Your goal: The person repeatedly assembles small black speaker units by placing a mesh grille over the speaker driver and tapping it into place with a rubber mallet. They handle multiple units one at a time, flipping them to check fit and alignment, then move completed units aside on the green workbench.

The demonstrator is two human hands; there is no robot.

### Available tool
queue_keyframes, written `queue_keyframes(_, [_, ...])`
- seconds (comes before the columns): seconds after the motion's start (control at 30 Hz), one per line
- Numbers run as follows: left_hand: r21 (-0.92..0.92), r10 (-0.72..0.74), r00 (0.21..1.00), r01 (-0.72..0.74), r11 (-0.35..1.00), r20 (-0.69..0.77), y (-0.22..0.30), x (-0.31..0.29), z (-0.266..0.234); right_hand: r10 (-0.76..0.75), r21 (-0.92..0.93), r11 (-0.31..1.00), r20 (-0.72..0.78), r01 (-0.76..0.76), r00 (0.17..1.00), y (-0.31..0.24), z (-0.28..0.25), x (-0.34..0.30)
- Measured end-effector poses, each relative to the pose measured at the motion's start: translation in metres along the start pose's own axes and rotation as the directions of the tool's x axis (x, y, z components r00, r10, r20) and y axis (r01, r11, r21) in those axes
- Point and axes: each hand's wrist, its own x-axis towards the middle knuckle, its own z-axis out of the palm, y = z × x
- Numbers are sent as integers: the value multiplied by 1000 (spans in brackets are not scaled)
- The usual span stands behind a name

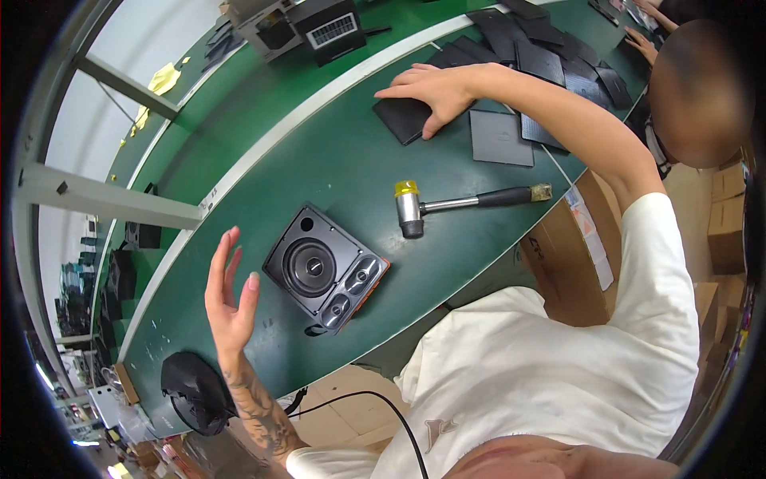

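Note:
A black speaker box (pixel 319 267) lies on the green worktable with its driver cones facing up; an orange strip shows along its right side. My left hand (pixel 231 299) hovers just left of the speaker, fingers apart and holding nothing. Farther off, my right hand (pixel 439 89) spans a flat black square panel (pixel 400 120), its thumb at the near edge and its fingers over the far side. A grey-black panel (pixel 501 137) lies to the right of that hand. Between speaker and panels rests a mallet (pixel 459 203) with one yellow face, one black face and a dark handle.
Several black panels (pixel 558 60) are heaped at the far right, near a co-worker's hand (pixel 641 46). A white rail (pixel 263 148) runs along the table's far side. A black, bag-like thing (pixel 194 391) sits at the near left. Cardboard boxes (pixel 558 255) stand beside the table.

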Motion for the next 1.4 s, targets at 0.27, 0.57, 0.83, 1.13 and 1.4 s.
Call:
queue_keyframes(0.27, [-161,1,951,-53,985,-310,25,-9,19,-171,-43,985,-383,168,908,-54,-23,-29])
queue_keyframes(0.57, [-343,-3,990,-46,938,-141,30,16,37,36,219,976,-228,15,973,-43,-57,-21])
queue_keyframes(0.83, [-386,-72,995,40,921,-70,23,16,40,123,169,984,-407,-57,905,-34,-76,-29])
queue_keyframes(1.13, [-976,-288,943,200,86,168,81,57,89,-571,-326,812,-620,485,538,-180,-8,-22])
queue_keyframes(1.4, [-961,-375,927,122,250,20,90,31,91,-375,-78,896,-662,438,650,-195,-15,-27])
